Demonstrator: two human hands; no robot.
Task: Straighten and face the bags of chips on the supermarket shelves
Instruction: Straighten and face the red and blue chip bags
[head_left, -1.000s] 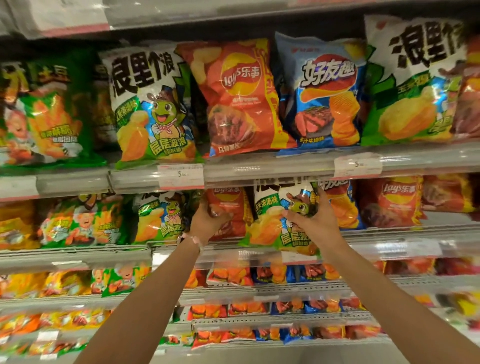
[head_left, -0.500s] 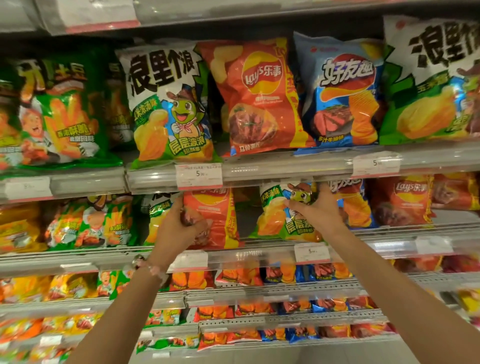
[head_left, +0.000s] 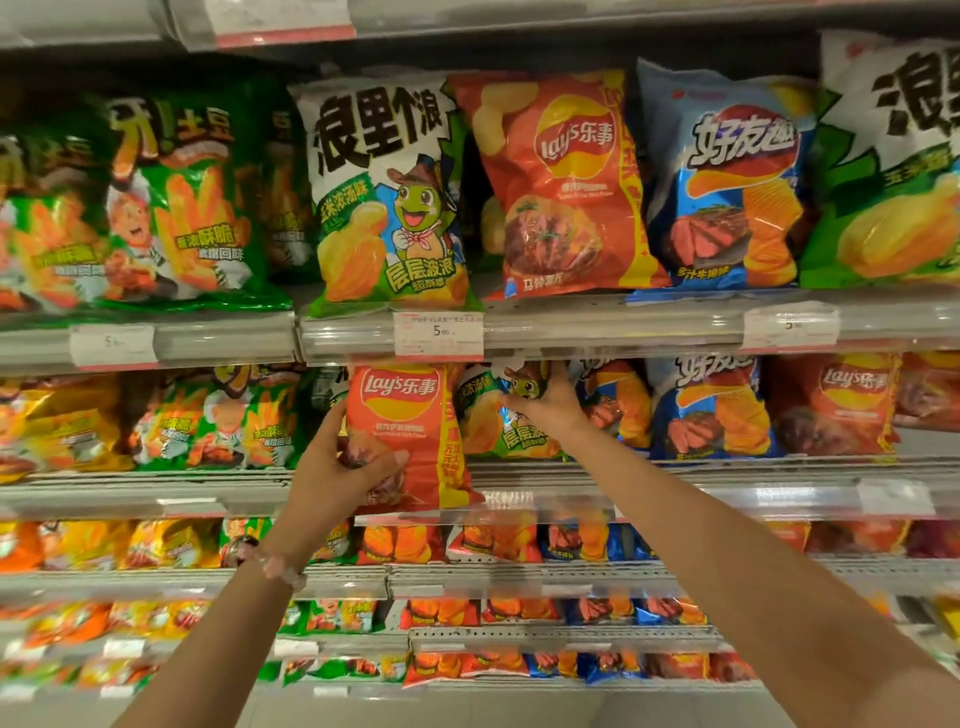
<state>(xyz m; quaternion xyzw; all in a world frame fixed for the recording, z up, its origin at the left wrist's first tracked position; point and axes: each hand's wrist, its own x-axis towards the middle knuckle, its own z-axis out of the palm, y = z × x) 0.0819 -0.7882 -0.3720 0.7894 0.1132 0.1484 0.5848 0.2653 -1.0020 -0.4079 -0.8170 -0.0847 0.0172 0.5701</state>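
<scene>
My left hand (head_left: 340, 470) grips a red Lay's bag (head_left: 410, 431) by its lower left side; the bag hangs out past the front of the second shelf (head_left: 675, 475), upright with its logo facing me. To its right, my right hand (head_left: 540, 408) holds the upper part of a green-and-white frog bag (head_left: 485, 421), which stands on that shelf partly behind the red bag. Its top is hidden under the shelf rail above.
The top shelf (head_left: 597, 325) carries a green frog bag (head_left: 384, 202), a tilted red Lay's bag (head_left: 561, 182) and a blue ridged-chip bag (head_left: 727, 182). More blue (head_left: 711, 410) and red bags (head_left: 836, 405) stand to the right of my hands. Lower shelves hold several small bags.
My left hand has pulled the red Lay's bag forward and out from the shelf. My right hand has pushed the frog bag back and stayed on its top. The view has shifted left.
</scene>
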